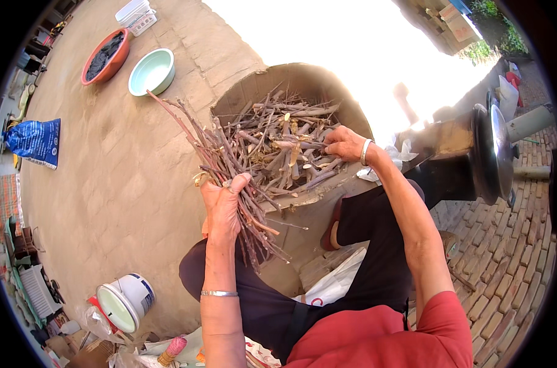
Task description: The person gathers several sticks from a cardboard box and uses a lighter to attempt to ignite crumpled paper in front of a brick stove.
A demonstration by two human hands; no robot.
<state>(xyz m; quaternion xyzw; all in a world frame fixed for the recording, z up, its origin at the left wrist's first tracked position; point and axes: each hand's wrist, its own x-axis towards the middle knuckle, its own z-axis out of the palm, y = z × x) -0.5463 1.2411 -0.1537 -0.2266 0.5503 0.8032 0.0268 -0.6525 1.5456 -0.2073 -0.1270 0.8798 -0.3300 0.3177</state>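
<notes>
My left hand [222,207] is closed round a bundle of thin sticks [220,150], held slanting with its ends fanning up to the left and down over my thigh. A wide cardboard box [346,101] with a curved wall stands in front of me, filled with a pile of short cut branches [291,144]. Over the right side of that pile my right hand [346,144] has its fingers closed on the end of a stick; the fingertips partly hide it. Both wrists carry a light bracelet.
A pale green basin [151,72], an orange basin [116,58] with dark contents and a white tub [136,16] sit at the far left. A blue bag [36,142] lies left, a white bucket [126,302] near left. To the right is a black round metal stove-like object [468,150].
</notes>
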